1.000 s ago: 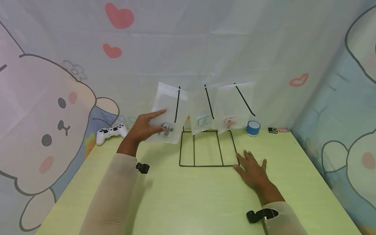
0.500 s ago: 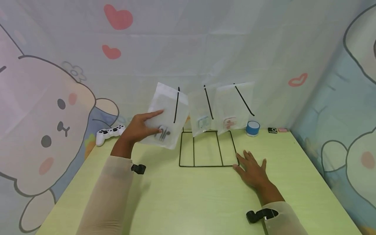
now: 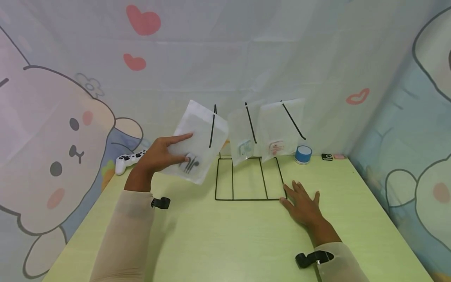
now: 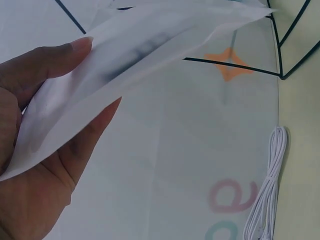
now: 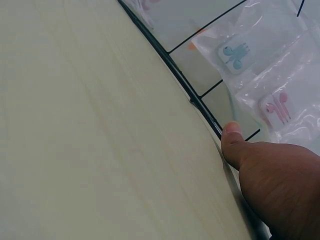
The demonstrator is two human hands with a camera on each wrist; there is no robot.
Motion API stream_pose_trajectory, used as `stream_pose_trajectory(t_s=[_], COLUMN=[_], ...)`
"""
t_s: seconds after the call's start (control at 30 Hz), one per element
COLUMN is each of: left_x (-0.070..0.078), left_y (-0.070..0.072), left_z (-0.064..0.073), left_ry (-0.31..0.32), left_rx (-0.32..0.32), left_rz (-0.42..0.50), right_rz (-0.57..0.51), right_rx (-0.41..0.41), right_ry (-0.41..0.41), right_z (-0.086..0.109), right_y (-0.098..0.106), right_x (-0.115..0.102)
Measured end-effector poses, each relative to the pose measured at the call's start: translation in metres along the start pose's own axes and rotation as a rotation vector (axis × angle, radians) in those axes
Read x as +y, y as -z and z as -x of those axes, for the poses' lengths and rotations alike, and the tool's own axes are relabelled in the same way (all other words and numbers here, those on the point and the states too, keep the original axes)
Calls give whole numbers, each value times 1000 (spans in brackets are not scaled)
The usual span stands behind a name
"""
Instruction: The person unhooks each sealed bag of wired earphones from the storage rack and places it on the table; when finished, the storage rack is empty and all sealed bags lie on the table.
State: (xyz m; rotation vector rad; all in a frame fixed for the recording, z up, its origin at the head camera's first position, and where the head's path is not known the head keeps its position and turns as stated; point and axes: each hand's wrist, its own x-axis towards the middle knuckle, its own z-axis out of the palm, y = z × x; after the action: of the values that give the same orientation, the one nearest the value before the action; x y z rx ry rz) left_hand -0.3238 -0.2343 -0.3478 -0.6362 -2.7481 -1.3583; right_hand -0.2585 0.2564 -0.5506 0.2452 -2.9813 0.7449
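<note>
My left hand pinches the left edge of a frosted zip bag with dark earphones printed or packed near its bottom. The bag hangs tilted on the leftmost hook of a black wire rack. In the left wrist view the bag lies between thumb and fingers. On the other hooks hang a bag with blue earphones and a bag with pink earphones. My right hand, fingers extended, rests at the rack base's front right corner; its thumb touches the wire.
A white game controller lies at the back left. Right of the rack stand a blue and white round tin, a small black device and a pink one. The left wrist view shows a bundled white cable.
My left hand has moved left and slightly toward me, swinging the bag's lower end left so it tilts more on its hook. The right hand stays at the rack's corner.
</note>
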Motion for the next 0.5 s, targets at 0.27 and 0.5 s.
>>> stream_pose_trajectory(t_s=[0.27,0.5], left_x=[1,1], left_y=[8,13], left_z=[9,13], left_ry=[-14,-4], left_rx=[-48,-90], left_rz=[35,60], right_rz=[5,2], right_rx=[12,1], right_ry=[8,2], right_z=[-1,-3], right_y=[-3,-4], right_x=[3,5])
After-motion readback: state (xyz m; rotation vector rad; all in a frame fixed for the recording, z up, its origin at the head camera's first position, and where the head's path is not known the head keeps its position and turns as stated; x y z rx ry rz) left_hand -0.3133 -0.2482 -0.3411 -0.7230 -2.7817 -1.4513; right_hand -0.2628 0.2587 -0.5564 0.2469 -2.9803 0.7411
